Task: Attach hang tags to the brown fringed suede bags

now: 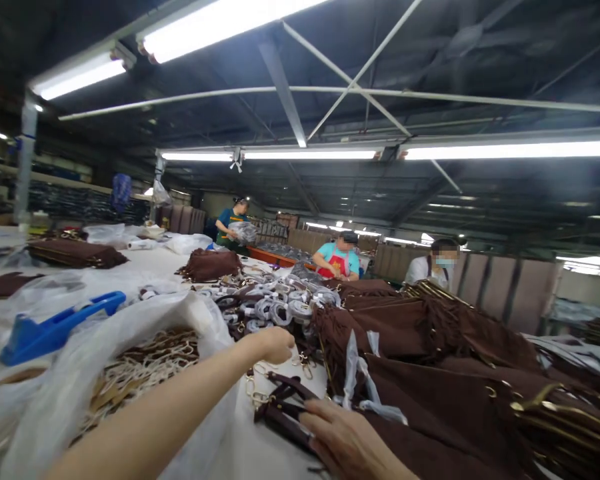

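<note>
My left hand (276, 345) reaches over the table with its fingers curled closed. Whatever they may hold is hidden from me. Just below it lie dark brown straps (286, 405) with gold-coloured clasps (258, 398). My right hand (336, 432) rests at the right side of these straps, touching them, its fingers stretched and slightly apart. Next to it, brown bags (430, 393) with gold-coloured zips and fringes are heaped. Beyond my left hand is a pile of coiled straps (280, 310) in clear wrapping.
A clear plastic bag (200, 317) on the left holds brown-and-cream cords (150, 363). Behind it stands a blue tape dispenser (55, 327). More brown pieces (75, 253) lie on the white table (155, 262). Three people (337, 257) work beyond the table.
</note>
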Available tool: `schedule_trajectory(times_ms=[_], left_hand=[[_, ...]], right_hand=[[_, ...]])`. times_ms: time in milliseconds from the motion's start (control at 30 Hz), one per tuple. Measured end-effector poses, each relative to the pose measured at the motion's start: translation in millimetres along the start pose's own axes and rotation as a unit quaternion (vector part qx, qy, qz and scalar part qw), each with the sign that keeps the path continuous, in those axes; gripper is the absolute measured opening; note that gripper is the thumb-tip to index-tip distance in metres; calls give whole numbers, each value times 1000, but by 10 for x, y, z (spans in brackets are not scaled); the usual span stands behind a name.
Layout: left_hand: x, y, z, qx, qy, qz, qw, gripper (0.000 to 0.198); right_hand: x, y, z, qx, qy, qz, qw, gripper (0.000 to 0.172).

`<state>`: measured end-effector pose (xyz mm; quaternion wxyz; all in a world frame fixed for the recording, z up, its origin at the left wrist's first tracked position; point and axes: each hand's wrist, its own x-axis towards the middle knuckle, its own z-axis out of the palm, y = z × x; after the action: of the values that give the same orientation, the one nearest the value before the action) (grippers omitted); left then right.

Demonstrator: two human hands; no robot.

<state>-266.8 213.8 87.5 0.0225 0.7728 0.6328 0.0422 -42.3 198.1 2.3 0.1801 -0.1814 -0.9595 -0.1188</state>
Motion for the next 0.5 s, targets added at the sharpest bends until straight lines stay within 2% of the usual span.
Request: schedule_trajectory(times_ms=[67,133,200,333,400,500], left_hand=[[489,-160,92,12,12,-51,999,24],[864,-327,223,17,35,-99,994,32],[1125,-458,355,16,58,-137,989,41],[1376,-623,490,3,67,-169,983,51],[1413,-735,448,-3,57,-172,983,50],[1411,-1026,257,-14,38,-180,983,51]], right_hand=[[432,352,193,-14,-91,-3,996,19],[654,718,326,-14,-99,28,995,19],[691,1057,412,-17,-90,77,993,21],[515,1518,450,-34,-113,244,963,19],[399,1680,413,-27,-134,302,943,20],[183,1941,325,-19,-148,358,922,29]])
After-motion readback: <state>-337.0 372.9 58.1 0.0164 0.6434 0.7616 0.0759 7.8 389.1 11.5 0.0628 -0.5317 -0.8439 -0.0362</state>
